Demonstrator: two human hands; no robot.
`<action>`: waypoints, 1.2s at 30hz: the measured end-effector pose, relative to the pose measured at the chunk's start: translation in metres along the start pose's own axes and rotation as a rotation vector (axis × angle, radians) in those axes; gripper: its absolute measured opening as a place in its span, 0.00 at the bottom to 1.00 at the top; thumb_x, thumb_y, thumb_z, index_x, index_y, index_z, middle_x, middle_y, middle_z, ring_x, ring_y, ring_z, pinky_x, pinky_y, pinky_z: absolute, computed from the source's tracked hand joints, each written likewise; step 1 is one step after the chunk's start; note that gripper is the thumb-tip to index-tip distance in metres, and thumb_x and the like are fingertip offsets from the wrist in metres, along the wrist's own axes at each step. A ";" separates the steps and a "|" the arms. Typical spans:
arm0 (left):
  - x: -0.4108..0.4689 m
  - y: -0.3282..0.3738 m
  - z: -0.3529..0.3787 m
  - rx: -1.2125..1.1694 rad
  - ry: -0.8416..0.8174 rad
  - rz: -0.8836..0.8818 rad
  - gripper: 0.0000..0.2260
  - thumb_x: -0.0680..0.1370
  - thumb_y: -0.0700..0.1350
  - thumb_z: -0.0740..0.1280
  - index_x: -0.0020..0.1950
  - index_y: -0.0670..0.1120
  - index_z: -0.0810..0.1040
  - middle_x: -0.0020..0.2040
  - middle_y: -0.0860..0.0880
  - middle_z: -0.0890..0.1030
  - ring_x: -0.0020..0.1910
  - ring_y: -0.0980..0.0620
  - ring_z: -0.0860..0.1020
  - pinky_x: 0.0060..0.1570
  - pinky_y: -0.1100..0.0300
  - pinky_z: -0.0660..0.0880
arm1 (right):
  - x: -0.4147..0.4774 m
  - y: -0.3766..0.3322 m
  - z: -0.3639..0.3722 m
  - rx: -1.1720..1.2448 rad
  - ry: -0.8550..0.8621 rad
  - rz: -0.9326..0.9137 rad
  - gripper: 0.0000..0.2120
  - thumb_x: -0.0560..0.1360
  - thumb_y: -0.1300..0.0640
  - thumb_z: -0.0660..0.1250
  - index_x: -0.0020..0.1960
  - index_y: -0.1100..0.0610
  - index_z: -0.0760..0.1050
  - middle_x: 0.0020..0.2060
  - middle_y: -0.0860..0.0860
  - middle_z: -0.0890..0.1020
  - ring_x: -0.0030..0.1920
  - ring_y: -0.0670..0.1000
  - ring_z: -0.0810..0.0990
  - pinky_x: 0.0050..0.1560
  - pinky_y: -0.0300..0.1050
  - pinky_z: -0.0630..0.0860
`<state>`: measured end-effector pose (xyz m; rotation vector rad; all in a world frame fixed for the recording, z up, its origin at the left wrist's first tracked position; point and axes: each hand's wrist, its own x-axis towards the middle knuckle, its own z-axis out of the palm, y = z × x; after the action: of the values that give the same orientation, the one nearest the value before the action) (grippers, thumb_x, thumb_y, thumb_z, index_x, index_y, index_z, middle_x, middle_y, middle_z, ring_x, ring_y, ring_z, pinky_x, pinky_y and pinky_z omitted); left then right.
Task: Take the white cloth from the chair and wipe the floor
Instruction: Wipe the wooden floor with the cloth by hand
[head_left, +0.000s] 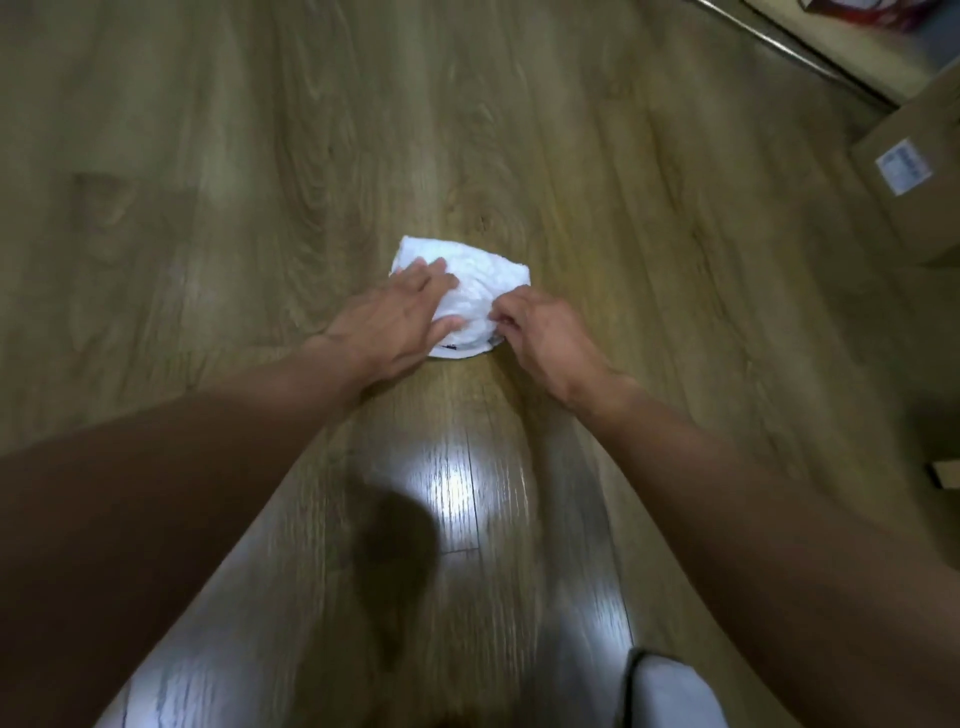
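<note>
Bunched white cloth (485, 278) on floor (249, 156): soft, light, likely crumples readily. Left hand (397, 325) presses it with straight fingers; right hand (543, 335) pinches its near edge with curled fingers.

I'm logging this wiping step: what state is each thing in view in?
white cloth, crumpled, lying on the floor under both hands
left hand, fingers straight, pressing on the cloth
right hand, fingers curled, pinching the cloth's near edge
floor, glossy, reflecting a light
cardboard box, appears shut, standing on the floor
</note>
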<state>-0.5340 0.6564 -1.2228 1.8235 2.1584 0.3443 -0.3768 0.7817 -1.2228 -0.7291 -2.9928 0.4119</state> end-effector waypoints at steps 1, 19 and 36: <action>-0.003 -0.002 -0.002 0.013 -0.002 0.007 0.24 0.82 0.52 0.55 0.75 0.42 0.61 0.77 0.42 0.57 0.77 0.44 0.56 0.73 0.49 0.58 | 0.000 0.002 0.001 0.028 0.005 0.010 0.07 0.76 0.61 0.62 0.49 0.61 0.78 0.48 0.57 0.81 0.46 0.60 0.80 0.48 0.55 0.76; 0.044 0.003 -0.005 0.419 -0.237 -0.295 0.26 0.81 0.58 0.49 0.78 0.52 0.51 0.78 0.42 0.49 0.76 0.40 0.50 0.73 0.43 0.50 | 0.047 -0.007 0.003 -0.076 -0.221 0.023 0.27 0.82 0.47 0.51 0.78 0.55 0.50 0.78 0.52 0.50 0.78 0.51 0.46 0.76 0.56 0.45; 0.080 0.044 0.022 0.203 -0.061 -0.296 0.23 0.83 0.48 0.53 0.77 0.44 0.56 0.77 0.37 0.53 0.76 0.37 0.52 0.74 0.46 0.53 | 0.042 0.046 -0.008 -0.062 -0.175 -0.013 0.28 0.77 0.61 0.56 0.76 0.60 0.55 0.77 0.57 0.56 0.77 0.56 0.52 0.74 0.50 0.54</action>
<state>-0.4974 0.7428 -1.2329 1.5516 2.4486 0.0030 -0.3930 0.8418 -1.2285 -0.7134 -3.1852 0.4034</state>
